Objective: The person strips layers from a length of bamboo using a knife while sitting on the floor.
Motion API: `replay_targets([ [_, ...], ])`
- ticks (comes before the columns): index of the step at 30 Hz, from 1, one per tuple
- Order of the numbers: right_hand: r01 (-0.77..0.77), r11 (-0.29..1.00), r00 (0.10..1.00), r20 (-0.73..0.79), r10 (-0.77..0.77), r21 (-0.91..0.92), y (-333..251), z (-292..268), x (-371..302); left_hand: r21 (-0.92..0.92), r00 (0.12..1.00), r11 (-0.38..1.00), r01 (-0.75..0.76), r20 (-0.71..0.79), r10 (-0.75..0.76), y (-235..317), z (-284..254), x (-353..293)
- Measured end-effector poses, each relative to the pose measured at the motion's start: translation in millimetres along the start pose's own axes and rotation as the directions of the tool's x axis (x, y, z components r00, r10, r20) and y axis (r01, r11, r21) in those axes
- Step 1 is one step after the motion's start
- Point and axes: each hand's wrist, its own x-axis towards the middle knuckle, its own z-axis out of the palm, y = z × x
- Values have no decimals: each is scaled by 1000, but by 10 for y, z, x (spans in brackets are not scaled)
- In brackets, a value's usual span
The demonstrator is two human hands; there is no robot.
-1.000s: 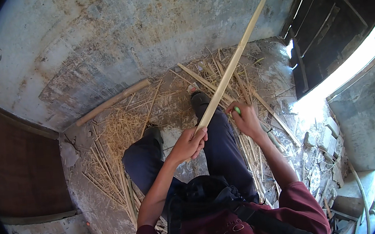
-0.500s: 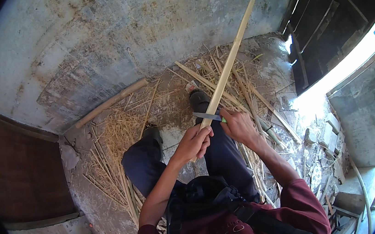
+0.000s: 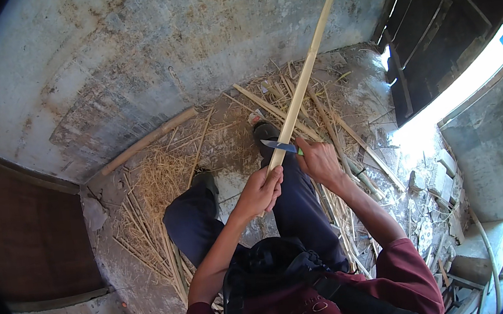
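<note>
here, with the left hand [image 3: 263,190] clenched round the foot of the long bamboo strip [image 3: 304,76] slanting to the upper right and the right hand [image 3: 320,160] grasping the knife [image 3: 279,146] against it at centre frame, shaving well probably means shallow strokes away from the body.

The person wears a maroon shirt [image 3: 318,310] with sleeves pushed up, dark navy trousers [image 3: 298,213], dark shoes [image 3: 264,132], and a black shoulder strap [image 3: 367,302].
</note>
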Motion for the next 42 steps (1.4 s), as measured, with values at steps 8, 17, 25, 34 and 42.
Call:
replay_targets([
  [8,-16,1000,993,-120,12,-26,265,146,175,-35,999,999,6,35,-5,-44,-81,-23],
  [17,36,999,999,-8,-36,4,-38,24,10,35,1000,999,2,-11,-2,-19,-31,-104],
  [25,-20,999,997,-72,16,-48,218,132,172,185,996,982,-33,-69,47,-52,-35,-93],
  [34,-12,999,981,-194,4,-39,239,344,277,257,993,966,-8,-115,39,-69,-141,-154],
  [42,-38,998,976,-215,25,-58,280,389,347,252,989,968,6,-146,32,-77,-173,-215],
])
